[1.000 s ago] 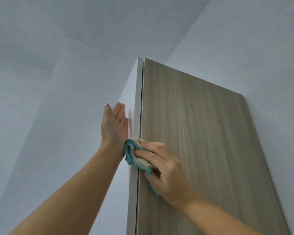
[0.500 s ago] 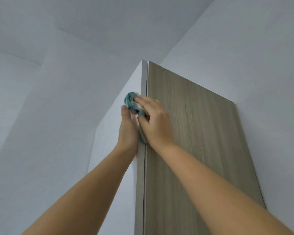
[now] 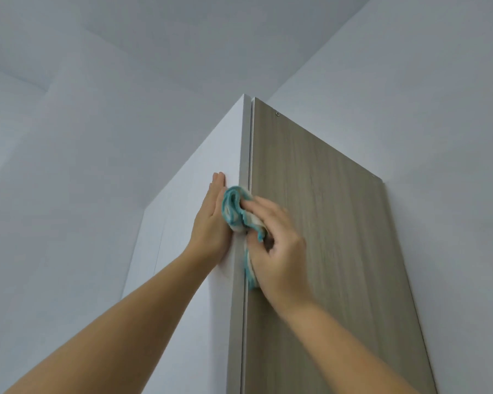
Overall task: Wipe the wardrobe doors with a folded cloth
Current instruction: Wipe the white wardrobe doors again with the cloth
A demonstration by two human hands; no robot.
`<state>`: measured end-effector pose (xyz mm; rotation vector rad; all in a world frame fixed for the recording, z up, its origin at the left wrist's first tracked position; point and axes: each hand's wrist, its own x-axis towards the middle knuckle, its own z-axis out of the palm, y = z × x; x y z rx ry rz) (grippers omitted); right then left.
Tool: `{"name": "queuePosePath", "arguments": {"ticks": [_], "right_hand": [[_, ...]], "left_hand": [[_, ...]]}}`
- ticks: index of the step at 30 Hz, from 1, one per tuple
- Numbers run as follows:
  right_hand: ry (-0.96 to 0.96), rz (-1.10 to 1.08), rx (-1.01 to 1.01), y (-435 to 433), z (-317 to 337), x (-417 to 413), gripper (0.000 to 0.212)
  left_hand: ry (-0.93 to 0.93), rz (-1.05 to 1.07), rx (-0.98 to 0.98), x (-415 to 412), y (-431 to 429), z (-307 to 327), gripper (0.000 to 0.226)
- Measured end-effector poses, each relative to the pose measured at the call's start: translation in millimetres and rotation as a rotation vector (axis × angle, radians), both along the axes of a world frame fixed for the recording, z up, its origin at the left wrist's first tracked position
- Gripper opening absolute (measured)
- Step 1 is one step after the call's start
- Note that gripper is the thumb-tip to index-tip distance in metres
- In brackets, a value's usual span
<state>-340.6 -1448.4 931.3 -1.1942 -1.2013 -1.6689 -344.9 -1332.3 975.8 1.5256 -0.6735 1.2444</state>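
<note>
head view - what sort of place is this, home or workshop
Probably a room in a home, perhaps a bedroom: a tall wardrobe with a wood-grain panel and a white door, plain pale walls and ceiling, and a right hand wiping with a teal cloth.
</note>
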Motion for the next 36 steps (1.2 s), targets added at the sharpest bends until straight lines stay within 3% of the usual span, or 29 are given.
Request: {"name": "queuePosePath", "arguments": {"ticks": [4, 11, 18, 20, 22, 25, 33, 36], "right_hand": [[-0.031, -0.021, -0.098, -7, -26, 1, 0.037], [-0.06, -0.32, -0.047, 2, 96, -17, 0.041], [-0.133, -1.223, -0.252, 27, 182, -53, 0.015], [-0.167, -1.423, -0.271, 40, 184, -61, 0.01], [-0.18, -1.581, -0.303, 54, 178, -66, 0.023], [-0.168, -1.714, -0.36, 71, 165, -68, 0.011], [-0.13, -1.883, -0.362, 78, 133, -56, 0.016], [-0.253, -1.997, -0.35, 76, 117, -37, 0.018]], "left_hand": [[-0.021, -0.053, 0.06, -6, 16, -5, 0.047], [-0.198, 0.174, 0.059, 11, 31, -5, 0.04], [-0.104, 0.172, -0.012, 50, 67, -11, 0.043], [-0.115, 0.154, -0.006, 58, 70, -8, 0.043], [-0.118, 0.125, -0.003, 65, 70, -1, 0.043], [-0.13, 0.099, -0.001, 79, 79, 6, 0.043], [-0.246, 0.147, 0.089, 118, 120, 13, 0.046], [-0.298, 0.187, 0.173, 126, 137, 10, 0.054]]}}
